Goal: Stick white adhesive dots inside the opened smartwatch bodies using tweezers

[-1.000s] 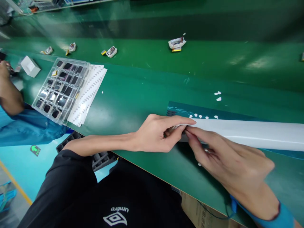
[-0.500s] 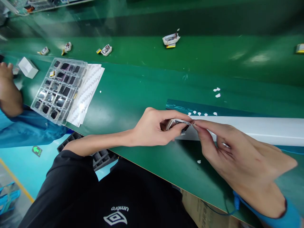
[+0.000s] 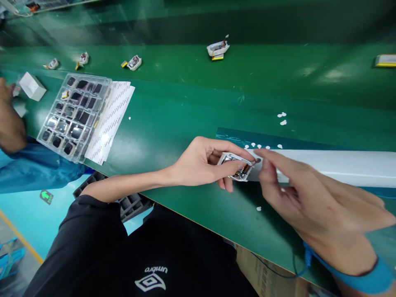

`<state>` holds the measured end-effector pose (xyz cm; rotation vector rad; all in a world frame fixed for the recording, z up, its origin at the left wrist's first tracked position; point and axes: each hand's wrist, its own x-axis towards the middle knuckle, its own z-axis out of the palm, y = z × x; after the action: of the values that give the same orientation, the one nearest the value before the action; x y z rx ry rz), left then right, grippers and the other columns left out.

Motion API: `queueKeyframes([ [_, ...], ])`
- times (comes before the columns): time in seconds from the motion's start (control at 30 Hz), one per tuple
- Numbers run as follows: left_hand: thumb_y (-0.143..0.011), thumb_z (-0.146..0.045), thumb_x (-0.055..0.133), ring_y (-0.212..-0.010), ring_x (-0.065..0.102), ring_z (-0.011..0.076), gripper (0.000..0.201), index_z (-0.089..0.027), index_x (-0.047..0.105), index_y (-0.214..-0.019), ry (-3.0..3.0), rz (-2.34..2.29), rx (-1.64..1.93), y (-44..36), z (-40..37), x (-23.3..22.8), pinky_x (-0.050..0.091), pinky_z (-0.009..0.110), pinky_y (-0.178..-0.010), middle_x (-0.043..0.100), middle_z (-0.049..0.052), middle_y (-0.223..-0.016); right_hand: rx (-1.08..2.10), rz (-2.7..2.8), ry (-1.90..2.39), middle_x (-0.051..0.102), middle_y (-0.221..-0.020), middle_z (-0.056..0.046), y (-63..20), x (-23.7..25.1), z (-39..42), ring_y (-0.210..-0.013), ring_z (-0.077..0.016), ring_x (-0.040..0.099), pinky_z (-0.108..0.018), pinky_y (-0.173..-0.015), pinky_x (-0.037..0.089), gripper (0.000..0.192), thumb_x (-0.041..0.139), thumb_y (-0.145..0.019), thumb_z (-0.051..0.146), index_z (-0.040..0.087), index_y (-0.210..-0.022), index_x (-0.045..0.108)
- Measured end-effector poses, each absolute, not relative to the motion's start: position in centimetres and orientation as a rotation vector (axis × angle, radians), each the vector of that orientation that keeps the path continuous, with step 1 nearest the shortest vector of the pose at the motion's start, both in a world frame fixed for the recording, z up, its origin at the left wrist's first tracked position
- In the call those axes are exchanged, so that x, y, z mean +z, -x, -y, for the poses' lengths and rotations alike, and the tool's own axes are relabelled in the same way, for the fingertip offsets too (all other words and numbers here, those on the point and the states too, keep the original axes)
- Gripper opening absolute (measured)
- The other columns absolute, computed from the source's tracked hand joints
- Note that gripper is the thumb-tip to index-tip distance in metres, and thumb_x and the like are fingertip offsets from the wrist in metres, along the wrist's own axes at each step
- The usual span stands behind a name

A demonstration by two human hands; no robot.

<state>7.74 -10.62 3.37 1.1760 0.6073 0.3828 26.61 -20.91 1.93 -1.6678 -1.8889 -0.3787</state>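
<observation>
My left hand (image 3: pixel 198 163) is closed around a small white electronic device housing (image 3: pixel 243 175), held over the bench with its circuitry exposed. From the housing's right end sticks out a small dark round part (image 3: pixel 258 160), apparently on a short lead. Close beside that part is my right hand (image 3: pixel 318 202), its thumb and index fingertip slightly apart and nothing visibly gripped between them. A blue wrist strap (image 3: pixel 360 282) circles my right wrist. Beneath the hands lies a long white strip (image 3: pixel 340 165) on the green bench.
Small white stickers (image 3: pixel 267 147) dot the bench. Similar open housings with yellow-edged batteries line the back, one housing (image 3: pixel 218 48) straight ahead. To the left are a clear compartment tray (image 3: pixel 100 78) of dark parts, printed sheets (image 3: pixel 116 111), a white box (image 3: pixel 31 86) and another person's arm (image 3: pixel 10 128).
My right thumb and index finger have parted from the small round part, which now shows. The housing in my left hand has tilted, exposing more circuitry. The view has shifted slightly.
</observation>
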Motion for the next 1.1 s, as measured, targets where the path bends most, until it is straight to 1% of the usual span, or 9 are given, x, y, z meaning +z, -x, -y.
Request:
queueKeyframes([
  [0.1, -0.091, -0.023, 0.070, -0.054, 0.073, 0.0106, 0.018, -0.009, 0.074, -0.101, -1.178, -0.616, 0.380, -7.8, 10.7, 3.3, 0.059, 0.015, -0.051, 0.069, 0.000, -0.064, -0.637, 1.869, 1.637, 0.083, -0.105, 0.003, -26.7, 1.9, 20.4, -0.071, -0.0139, 0.079, -0.028, -0.045, 0.046, 0.071, 0.072, -0.090, 0.004, 0.030, -0.154, 0.056],
  [0.17, -0.091, -0.021, 0.069, -0.055, 0.073, 0.0100, 0.016, -0.009, 0.072, -0.102, -1.161, -0.629, 0.387, -7.9, 10.6, 3.2, 0.059, 0.015, -0.051, 0.069, -0.001, -0.065, -0.576, 1.903, 1.626, 0.080, -0.120, 0.000, -26.8, 2.0, 20.2, -0.084, -0.0165, 0.081, -0.028, -0.047, 0.049, 0.079, 0.072, -0.092, 0.005, 0.033, -0.161, 0.047],
  [0.27, -0.091, -0.016, 0.065, -0.056, 0.073, 0.0084, 0.017, -0.011, 0.068, -0.107, -1.119, -0.621, 0.396, -7.9, 10.4, 3.3, 0.060, 0.014, -0.053, 0.069, -0.002, -0.072, -0.454, 2.027, 1.529, 0.079, -0.122, 0.000, -27.2, 2.0, 20.6, -0.090, -0.0160, 0.081, -0.025, -0.051, 0.053, 0.084, 0.074, -0.095, 0.011, 0.034, -0.167, 0.037],
  [0.4, -0.086, -0.012, 0.066, -0.056, 0.073, 0.0084, 0.024, -0.015, 0.060, -0.108, -1.140, -0.613, 0.424, -7.8, 10.4, 2.9, 0.060, 0.014, -0.051, 0.070, -0.004, -0.076, -0.406, 2.101, 1.472, 0.079, -0.125, -0.003, -28.1, 1.5, 21.4, -0.093, -0.0160, 0.081, -0.024, -0.053, 0.056, 0.076, 0.064, -0.104, 0.019, 0.031, -0.170, 0.029],
  [0.53, -0.085, -0.015, 0.069, -0.058, 0.074, 0.0098, 0.024, -0.019, 0.052, -0.100, -1.188, -0.616, 0.450, -7.7, 10.7, 2.4, 0.060, 0.015, -0.053, 0.068, -0.006, -0.072, -0.398, 2.131, 1.409, 0.078, -0.125, -0.006, -28.2, 1.1, 21.8, -0.090, -0.0175, 0.081, -0.026, -0.060, 0.061, 0.073, 0.062, -0.105, 0.022, 0.024, -0.170, 0.029],
  [0.63, -0.085, -0.016, 0.069, -0.061, 0.076, 0.0105, 0.024, -0.019, 0.049, -0.100, -1.209, -0.613, 0.420, -7.7, 11.1, 2.3, 0.061, 0.015, -0.055, 0.067, -0.006, -0.075, -0.432, 2.178, 1.351, 0.077, -0.126, -0.009, -27.6, 1.3, 21.7, -0.088, -0.0195, 0.081, -0.029, -0.065, 0.063, 0.069, 0.063, -0.104, 0.023, 0.017, -0.168, 0.035],
  [0.77, -0.088, -0.019, 0.067, -0.063, 0.076, 0.0110, 0.022, -0.020, 0.049, -0.101, -1.264, -0.603, 0.431, -7.6, 11.5, 2.3, 0.064, 0.018, -0.059, 0.067, -0.005, -0.075, -0.457, 2.235, 1.319, 0.075, -0.125, -0.010, -27.0, 1.9, 21.4, -0.074, -0.0181, 0.080, -0.030, -0.057, 0.059, 0.063, 0.054, -0.107, 0.020, 0.014, -0.167, 0.034],
  [0.93, -0.093, -0.022, 0.063, -0.067, 0.076, 0.0104, 0.017, -0.021, 0.049, -0.103, -1.456, -0.581, 0.566, -7.4, 12.1, 2.1, 0.059, 0.015, -0.057, 0.070, -0.004, -0.074, -0.443, 2.199, 1.330, 0.075, -0.127, -0.012, -27.0, 1.8, 21.7, -0.081, -0.0192, 0.081, -0.030, -0.056, 0.059, 0.062, 0.059, -0.106, 0.024, 0.009, -0.164, 0.040],
  [1.1, -0.099, -0.022, 0.058, -0.061, 0.069, 0.0063, 0.006, -0.020, 0.052, -0.101, -1.745, -0.535, 0.723, -7.2, 12.4, 1.6, 0.053, 0.014, -0.056, 0.067, -0.006, -0.070, -0.419, 2.239, 1.377, 0.075, -0.127, -0.016, -26.7, 2.1, 22.1, -0.081, -0.0188, 0.081, -0.030, -0.057, 0.059, 0.060, 0.046, -0.112, 0.029, 0.005, -0.166, 0.035],
])
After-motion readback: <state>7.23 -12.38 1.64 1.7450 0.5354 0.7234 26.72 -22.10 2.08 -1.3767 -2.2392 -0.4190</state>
